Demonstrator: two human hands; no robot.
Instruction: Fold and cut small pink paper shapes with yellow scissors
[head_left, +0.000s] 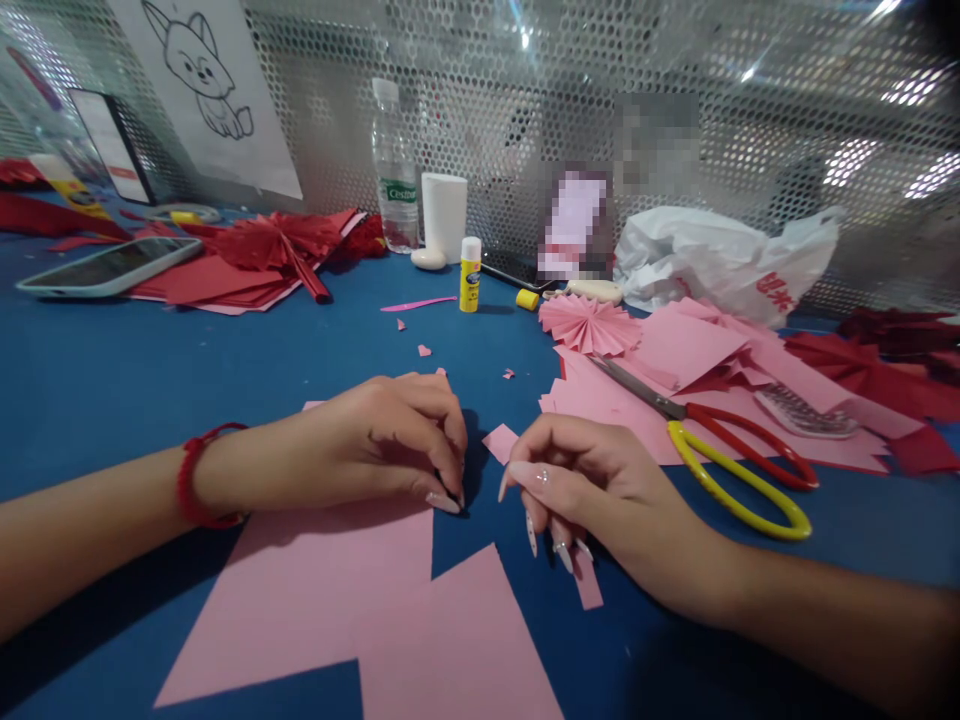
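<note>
My left hand point(397, 440) rests over the far right edge of a pink paper sheet point(330, 590), its thumb and fingers pressed together near the table; anything between them is hidden. A red bracelet point(196, 480) is on that wrist. My right hand point(600, 480) is curled, with thumb and index fingertips close together; what they hold, if anything, does not show. Below its lower fingers is a small pink paper strip point(589, 582), and I cannot tell whether they touch it. A small pink paper square point(500, 443) lies between the hands. Another pink sheet point(450, 640) overlaps the first.
Scissors point(682, 410) lie on pink paper at right, near a pink paper fan point(589, 322). A glue stick point(470, 278) stands uncapped-looking beside a yellow cap point(527, 299). Behind are a water bottle point(397, 180), a plastic bag point(697, 260) and red paper point(225, 285) with a phone point(112, 268).
</note>
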